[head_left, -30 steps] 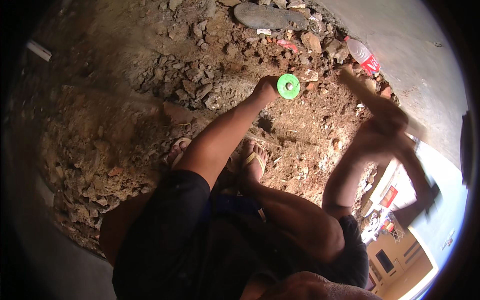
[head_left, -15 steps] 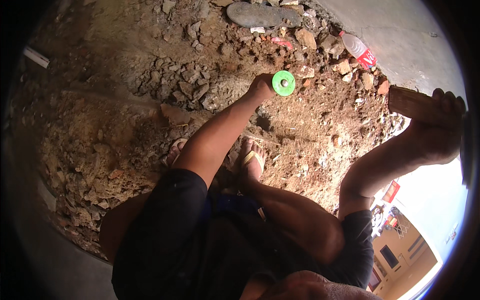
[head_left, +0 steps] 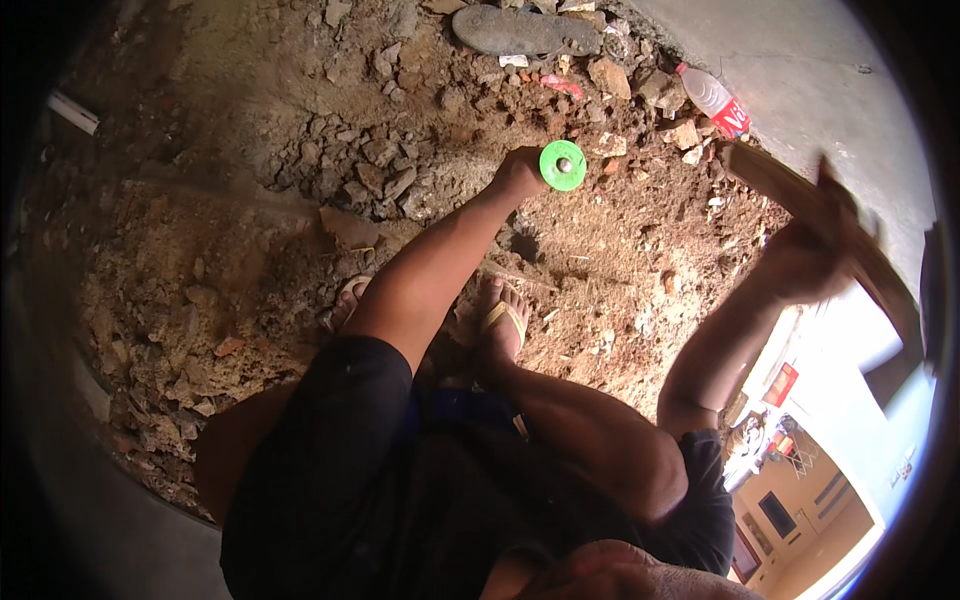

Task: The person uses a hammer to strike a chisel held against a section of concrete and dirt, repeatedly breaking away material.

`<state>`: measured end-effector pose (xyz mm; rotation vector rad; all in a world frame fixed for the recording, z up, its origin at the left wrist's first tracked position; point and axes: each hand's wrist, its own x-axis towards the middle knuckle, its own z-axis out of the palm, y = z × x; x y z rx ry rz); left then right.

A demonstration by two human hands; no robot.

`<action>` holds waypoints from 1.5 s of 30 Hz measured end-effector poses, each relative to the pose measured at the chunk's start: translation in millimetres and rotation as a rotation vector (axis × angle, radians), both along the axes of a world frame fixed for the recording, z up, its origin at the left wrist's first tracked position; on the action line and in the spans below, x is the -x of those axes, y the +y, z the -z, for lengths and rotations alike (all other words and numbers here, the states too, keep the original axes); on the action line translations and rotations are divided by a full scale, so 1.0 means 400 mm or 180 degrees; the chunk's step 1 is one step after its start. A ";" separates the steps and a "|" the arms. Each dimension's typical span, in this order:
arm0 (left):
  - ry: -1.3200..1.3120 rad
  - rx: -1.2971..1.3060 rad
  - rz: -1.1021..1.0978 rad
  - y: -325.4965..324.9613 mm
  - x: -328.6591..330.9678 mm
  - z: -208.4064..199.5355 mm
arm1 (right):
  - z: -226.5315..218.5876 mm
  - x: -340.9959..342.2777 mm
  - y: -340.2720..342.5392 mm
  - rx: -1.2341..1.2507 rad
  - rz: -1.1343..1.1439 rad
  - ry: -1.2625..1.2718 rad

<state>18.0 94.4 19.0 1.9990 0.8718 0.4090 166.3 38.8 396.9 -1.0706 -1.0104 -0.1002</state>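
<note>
My left hand is closed round a chisel, seen end-on, with a round green hand guard and a metal striking end in its middle. The chisel's lower part is hidden beneath the guard. On the right, my raised right hand grips a length of wood that slants from upper left to lower right. Its far end, near the picture's rim, is blurred. A gap separates the wood from the chisel. Broken earth lies below both hands.
Loose stones are heaped left of the chisel. An old shoe sole lies at the far side, and a plastic bottle with a red label rests beside grey concrete. My sandalled foot stands on the soil.
My right hand has moved left and slightly down, and the wood has turned to a steeper slant. My left hand and the chisel have barely shifted.
</note>
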 end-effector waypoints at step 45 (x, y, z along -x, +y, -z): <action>0.0736 0.1188 0.0269 0.026 -0.012 -0.010 | 0.439 0.103 -0.214 0.4306 -0.0402 0.0401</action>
